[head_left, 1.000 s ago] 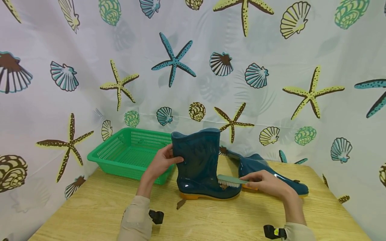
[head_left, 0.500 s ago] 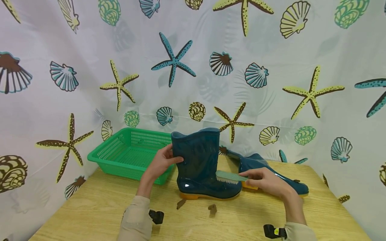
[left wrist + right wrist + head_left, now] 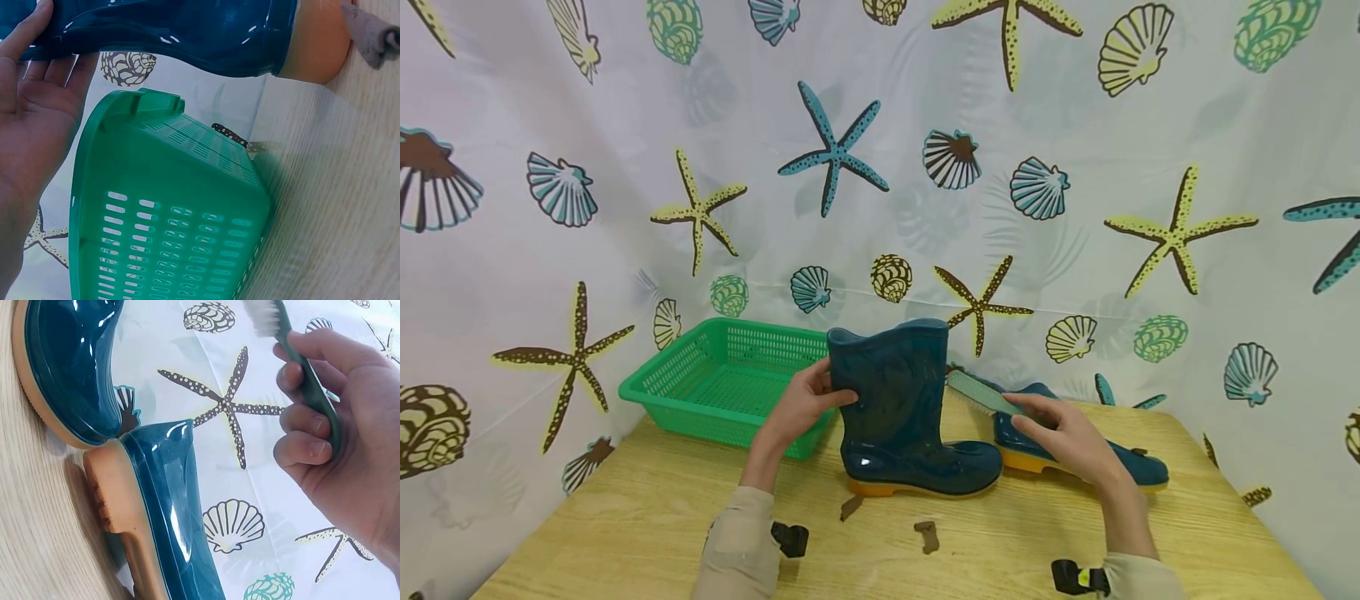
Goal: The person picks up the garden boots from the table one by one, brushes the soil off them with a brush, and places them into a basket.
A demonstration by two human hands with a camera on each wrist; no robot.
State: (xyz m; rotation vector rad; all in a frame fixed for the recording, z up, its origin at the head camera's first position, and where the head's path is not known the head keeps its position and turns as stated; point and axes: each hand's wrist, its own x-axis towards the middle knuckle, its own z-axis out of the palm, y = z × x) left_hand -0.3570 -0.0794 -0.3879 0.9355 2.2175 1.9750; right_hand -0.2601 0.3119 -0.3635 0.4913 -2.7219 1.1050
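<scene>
A dark blue rain boot [image 3: 891, 417] with an orange sole stands upright on the table. My left hand [image 3: 805, 406] grips its shaft from the left, thumb on the near side; the left wrist view shows the same hand [image 3: 44, 119] beside the boot [image 3: 181, 31]. My right hand [image 3: 1067, 437] holds a green scrub brush [image 3: 977, 392] with pale bristles, raised to the right of the boot's shaft and above its toe. In the right wrist view the fingers curl round the brush's handle [image 3: 319, 400]. A second blue boot [image 3: 1120, 458] lies on its side behind the right hand.
A green perforated basket [image 3: 722, 417] stands at the back left, close to the left hand. Brown clumps [image 3: 927, 536] and a brown strip [image 3: 851, 507] lie on the wooden table [image 3: 647, 525] before the boot. A shell-patterned curtain [image 3: 880, 233] hangs behind.
The brush has risen off the boot's instep with my right hand. The brown clump on the instep has dropped to the table in front. My left hand stays on the shaft.
</scene>
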